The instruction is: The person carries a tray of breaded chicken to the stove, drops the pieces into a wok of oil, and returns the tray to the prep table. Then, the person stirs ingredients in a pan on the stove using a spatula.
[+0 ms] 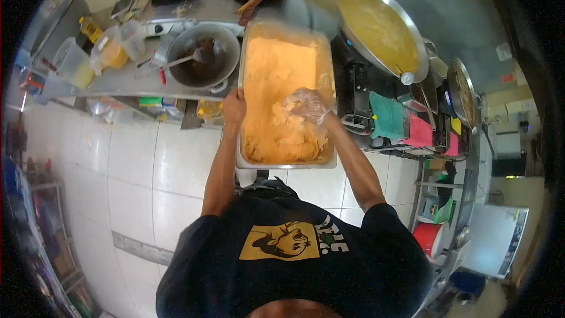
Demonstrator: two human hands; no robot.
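Tray (247, 159) of orange mash is set lengthwise away from the body; left hand (234, 108) grips its rim, gloved right hand (307, 106) is cupped on the mash.

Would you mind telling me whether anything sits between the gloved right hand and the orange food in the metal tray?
Nothing visible does. The right hand, in a clear plastic glove, rests directly on the orange food, while the left hand grips the tray edge.

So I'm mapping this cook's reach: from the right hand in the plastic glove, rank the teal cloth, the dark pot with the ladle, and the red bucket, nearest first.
1. Teal cloth, just beside the right hand, on the counter edge.
2. Dark pot, across the tray, up the counter.
3. Red bucket, down on the floor side.
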